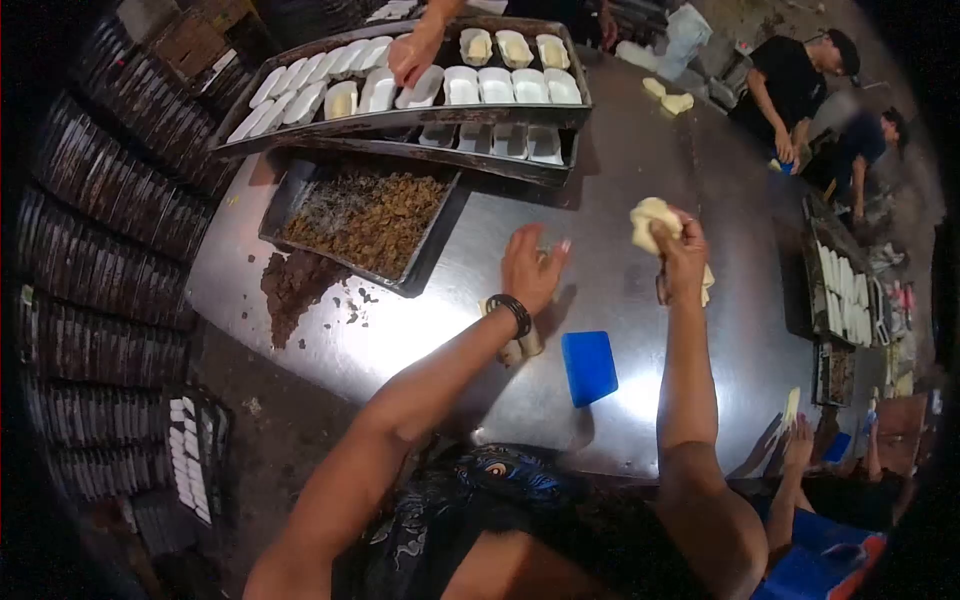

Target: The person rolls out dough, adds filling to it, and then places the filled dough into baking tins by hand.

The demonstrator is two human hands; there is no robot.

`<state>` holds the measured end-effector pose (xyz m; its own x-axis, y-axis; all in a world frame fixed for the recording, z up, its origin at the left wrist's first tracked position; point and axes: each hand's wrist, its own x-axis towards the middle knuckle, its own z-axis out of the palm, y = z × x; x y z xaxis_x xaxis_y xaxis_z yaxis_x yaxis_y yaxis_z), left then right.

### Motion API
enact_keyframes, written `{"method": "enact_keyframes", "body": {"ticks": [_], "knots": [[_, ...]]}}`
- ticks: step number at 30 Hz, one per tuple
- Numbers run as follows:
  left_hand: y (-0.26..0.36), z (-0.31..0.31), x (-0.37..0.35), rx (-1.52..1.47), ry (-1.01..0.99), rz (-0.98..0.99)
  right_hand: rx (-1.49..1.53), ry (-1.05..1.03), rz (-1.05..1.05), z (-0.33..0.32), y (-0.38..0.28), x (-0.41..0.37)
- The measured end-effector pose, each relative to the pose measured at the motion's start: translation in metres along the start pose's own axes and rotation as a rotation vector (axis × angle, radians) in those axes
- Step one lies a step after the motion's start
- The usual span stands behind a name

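Note:
My right hand (682,245) is closed around a pale piece of dough (652,222), held above the metal table on the right. My left hand (532,268) is raised over the middle of the table with its fingers apart, and I see nothing in its grip. Partly hidden beneath my left wrist, pale dough rolls (522,346) lie on the metal. A blue scraper (590,368) rests between my two forearms, touched by neither hand.
Stacked trays (400,122) with white paper moulds stand at the back, where a co-worker's hand (412,55) reaches in. A metal pan (365,222) holds brown crumbly filling. Dough pieces (676,102) lie farther back. Other people work at the right.

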<state>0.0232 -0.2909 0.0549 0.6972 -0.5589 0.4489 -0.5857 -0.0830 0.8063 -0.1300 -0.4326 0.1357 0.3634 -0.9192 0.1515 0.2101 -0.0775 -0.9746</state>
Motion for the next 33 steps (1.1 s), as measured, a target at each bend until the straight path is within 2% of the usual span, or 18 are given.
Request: {"method": "enact_keyframes", "body": {"ticks": [3, 7, 8, 10, 11, 13, 15, 16, 18, 19, 21, 23, 24, 25, 27, 30, 31, 33], "knots": [[0.059, -0.04, 0.015, -0.617, 0.176, -0.066, -0.027, -0.249, 0.015, 0.07, -0.016, -0.059], [0.064, -0.136, 0.005, -0.729, 0.315, -0.168, 0.172, -0.292, -0.06, 0.178, -0.015, -0.14], [0.063, -0.155, 0.003, -0.748, 0.449, -0.134, 0.118, -0.246, -0.139, 0.201, -0.015, -0.159], [0.042, -0.202, -0.015, -0.747, 0.349, -0.085, 0.014, -0.146, -0.296, 0.241, -0.019, -0.195], [0.029, -0.227, -0.023, -0.747, 0.306, -0.061, 0.072, -0.127, -0.228, 0.256, -0.014, -0.207], [0.0, -0.284, -0.046, -0.666, 0.158, -0.281, 0.133, -0.241, 0.083, 0.28, -0.023, -0.235], [-0.012, -0.35, -0.065, -0.418, 0.101, -0.377, 0.234, -0.312, 0.199, 0.304, -0.014, -0.254], [-0.023, -0.367, -0.076, -0.53, 0.154, -0.494, 0.368, -0.392, 0.644, 0.314, -0.029, -0.274], [-0.063, -0.382, -0.1, -0.89, 0.225, -0.865, 0.239, -0.733, 0.806, 0.308, 0.016, -0.288], [-0.088, -0.394, -0.119, -1.023, 0.175, -0.896, 0.181, -0.881, 0.872, 0.304, 0.031, -0.293], [-0.115, -0.407, -0.147, -1.302, 0.15, -0.939, -0.037, -1.021, 0.964, 0.303, 0.03, -0.311], [-0.132, -0.404, -0.175, -1.506, -0.023, -1.018, -0.212, -0.98, 0.945, 0.307, 0.027, -0.291], [-0.15, -0.397, -0.188, -1.666, -0.158, -1.022, -0.389, -0.908, 0.582, 0.319, -0.01, -0.281], [-0.159, -0.388, -0.197, -1.828, -0.291, -1.02, -0.573, -0.9, -0.149, 0.304, -0.015, -0.245], [-0.129, -0.382, -0.171, -1.626, -0.254, -1.149, -0.704, -0.417, -0.58, 0.285, -0.072, -0.198], [-0.115, -0.364, -0.145, -1.405, -0.181, -1.048, -0.781, -0.018, -0.985, 0.25, -0.091, -0.184], [-0.111, -0.36, -0.137, -1.308, -0.143, -1.035, -0.848, -0.011, -1.02, 0.239, -0.067, -0.2], [-0.105, -0.349, -0.124, -1.042, -0.114, -0.984, -1.115, -0.238, -0.914, 0.214, 0.017, -0.251]]}}
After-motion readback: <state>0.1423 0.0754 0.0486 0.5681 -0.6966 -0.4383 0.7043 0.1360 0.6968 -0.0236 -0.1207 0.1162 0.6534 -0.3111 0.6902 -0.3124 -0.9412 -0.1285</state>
